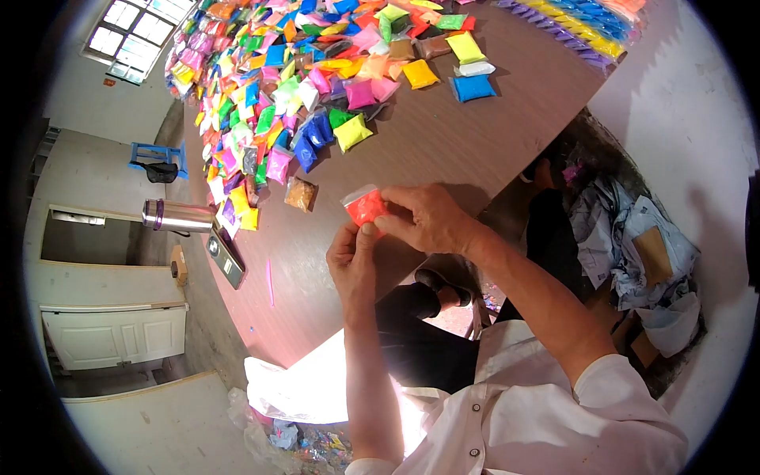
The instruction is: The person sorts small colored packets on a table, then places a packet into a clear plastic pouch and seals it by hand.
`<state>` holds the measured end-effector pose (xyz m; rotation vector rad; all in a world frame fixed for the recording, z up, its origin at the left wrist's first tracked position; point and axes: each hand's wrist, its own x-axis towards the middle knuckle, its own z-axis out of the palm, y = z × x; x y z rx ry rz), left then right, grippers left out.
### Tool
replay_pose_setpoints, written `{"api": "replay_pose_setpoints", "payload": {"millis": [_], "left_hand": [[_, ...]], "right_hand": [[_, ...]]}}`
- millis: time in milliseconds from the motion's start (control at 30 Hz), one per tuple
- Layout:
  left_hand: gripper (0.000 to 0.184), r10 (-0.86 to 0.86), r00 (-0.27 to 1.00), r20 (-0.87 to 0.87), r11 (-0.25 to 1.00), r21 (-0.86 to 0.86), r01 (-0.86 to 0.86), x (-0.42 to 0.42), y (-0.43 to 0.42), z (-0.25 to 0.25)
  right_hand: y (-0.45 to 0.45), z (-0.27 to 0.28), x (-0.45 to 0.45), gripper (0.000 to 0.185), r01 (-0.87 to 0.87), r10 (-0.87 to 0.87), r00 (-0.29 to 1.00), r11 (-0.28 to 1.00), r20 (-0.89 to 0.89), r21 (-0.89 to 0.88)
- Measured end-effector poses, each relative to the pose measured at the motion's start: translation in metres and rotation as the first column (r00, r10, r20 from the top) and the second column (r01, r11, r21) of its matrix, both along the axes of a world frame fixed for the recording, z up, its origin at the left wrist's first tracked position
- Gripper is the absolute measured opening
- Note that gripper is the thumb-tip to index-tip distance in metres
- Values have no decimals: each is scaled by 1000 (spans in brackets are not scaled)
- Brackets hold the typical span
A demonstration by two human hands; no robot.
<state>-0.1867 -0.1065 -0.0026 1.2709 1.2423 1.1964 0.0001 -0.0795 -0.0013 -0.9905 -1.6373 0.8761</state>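
Between my two hands, above the near edge of the brown table [443,150], is a small clear packet of red-orange stuff [365,207]. My left hand [353,257] pinches its lower edge with the thumb. From the right, my right hand [423,218] grips its side, fingers closed on it. A packet with brown contents [300,194] lies just beyond, to the left. Farther off spreads a large heap of small colourful packets [317,87], with a yellow packet [352,132] and a blue packet [473,88] at its near side.
At the table's left edge are a metal flask [178,215] and a phone [226,258]. A thin pink stick [270,283] lies nearby. Bundled packets [578,28] sit at the far right corner. Crumpled plastic bags [633,237] fill the floor by the right wall.
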Motion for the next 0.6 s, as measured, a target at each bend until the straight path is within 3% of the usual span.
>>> {"api": "replay_pose_setpoints", "payload": {"millis": [67, 233, 267, 333, 400, 533, 600], "left_hand": [[27, -13, 1000, 8, 1000, -9, 13, 0, 0, 1], [26, -22, 999, 28, 999, -45, 24, 12, -3, 13], [25, 7, 999, -44, 999, -39, -9, 12, -3, 15], [24, 24, 995, -95, 999, -24, -26, 11, -2, 13], [23, 48, 971, -234, 998, -24, -55, 1, 1, 4], [23, 40, 992, -123, 999, -20, -43, -1, 1, 3], [23, 1, 999, -43, 1000, -11, -2, 5, 0, 8]], "right_hand": [[1, -3, 0, 26, 10, -10, 1000, 1000, -4, 13], [2, -2, 4, 26, -41, 33, 998, 980, -46, -195], [3, -3, 3, 26, -38, 31, 999, 981, -43, -192], [4, -9, 0, 25, 40, -40, 999, 999, -16, -33], [3, -11, -2, 24, 62, -62, 997, 998, 41, -3], [-4, 7, 4, 23, 69, -71, 994, 997, 85, 29], [-2, 1, 1, 23, 73, -71, 997, 994, -30, 84]]}}
